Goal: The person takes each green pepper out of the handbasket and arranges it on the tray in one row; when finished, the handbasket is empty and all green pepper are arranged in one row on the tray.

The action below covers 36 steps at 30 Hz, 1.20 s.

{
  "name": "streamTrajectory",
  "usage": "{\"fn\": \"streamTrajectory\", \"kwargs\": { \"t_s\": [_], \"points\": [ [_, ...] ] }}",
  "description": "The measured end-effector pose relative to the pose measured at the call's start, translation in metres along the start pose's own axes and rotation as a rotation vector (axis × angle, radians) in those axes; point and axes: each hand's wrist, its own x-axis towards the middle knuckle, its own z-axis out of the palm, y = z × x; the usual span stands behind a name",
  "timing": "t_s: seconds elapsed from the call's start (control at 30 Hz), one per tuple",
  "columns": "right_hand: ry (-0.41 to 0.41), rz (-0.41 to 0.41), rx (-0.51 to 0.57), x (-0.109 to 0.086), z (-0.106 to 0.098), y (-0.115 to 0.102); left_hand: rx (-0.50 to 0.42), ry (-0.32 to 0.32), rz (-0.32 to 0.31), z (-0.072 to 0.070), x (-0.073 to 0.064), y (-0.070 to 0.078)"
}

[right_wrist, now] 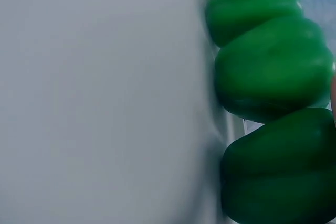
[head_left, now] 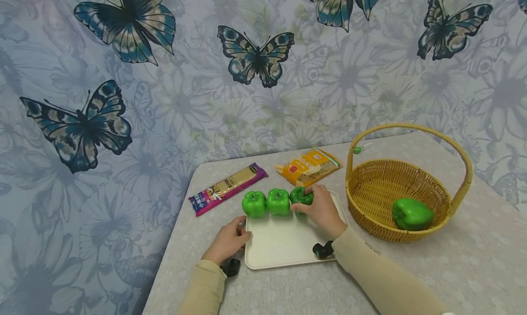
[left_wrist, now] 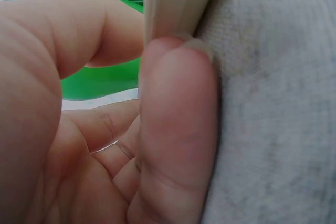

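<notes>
Three green bell peppers stand in a row along the far edge of a white tray (head_left: 284, 246): a left pepper (head_left: 254, 204), a middle pepper (head_left: 278, 202) and a right pepper (head_left: 302, 195). My right hand (head_left: 323, 210) grips the right pepper by its top, thumb on the near side. In the right wrist view, that pepper (right_wrist: 281, 171) sits closest to the camera with a small gap to its neighbour. My left hand (head_left: 228, 239) pinches the tray's left rim (left_wrist: 178, 3) between thumb and finger. A fourth pepper (head_left: 411, 214) lies on its side in a wicker basket (head_left: 374, 182).
Behind the tray lie a purple-edged packet of noodles (head_left: 228, 189) and an orange food packet (head_left: 309, 167). The basket's tall handle (head_left: 411, 126) arches up on the right. A small green item (head_left: 357, 149) rests behind the basket. A patterned wall borders the table.
</notes>
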Motion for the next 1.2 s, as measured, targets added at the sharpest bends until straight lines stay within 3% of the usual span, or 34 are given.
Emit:
{"fn": "streamTrajectory", "kwargs": {
  "t_s": [0.43, 0.6, 0.7, 0.83, 0.97, 1.1, 1.2],
  "points": [
    [-0.04, -0.023, -0.025, -0.006, -0.008, 0.0, 0.004, -0.007, -0.005, 0.003, 0.001, 0.001],
    [-0.069, -0.036, -0.034, -0.01, -0.018, -0.002, -0.003, -0.006, -0.005, 0.003, 0.0, 0.004],
    [-0.095, -0.083, -0.049, -0.013, -0.03, -0.002, -0.015, -0.007, -0.003, 0.002, 0.0, 0.006],
    [-0.148, -0.161, -0.064, -0.018, -0.061, -0.004, -0.009, -0.011, -0.007, 0.002, 0.0, 0.005],
    [-0.176, -0.174, -0.084, -0.02, -0.111, -0.01, -0.008, -0.007, -0.014, 0.003, 0.001, 0.004],
    [-0.196, -0.12, -0.142, -0.016, -0.161, -0.002, -0.002, -0.009, -0.025, 0.002, 0.0, 0.004],
    [-0.217, -0.056, -0.186, -0.011, -0.187, 0.018, 0.003, -0.008, -0.029, 0.002, -0.001, 0.003]
  ]
}}
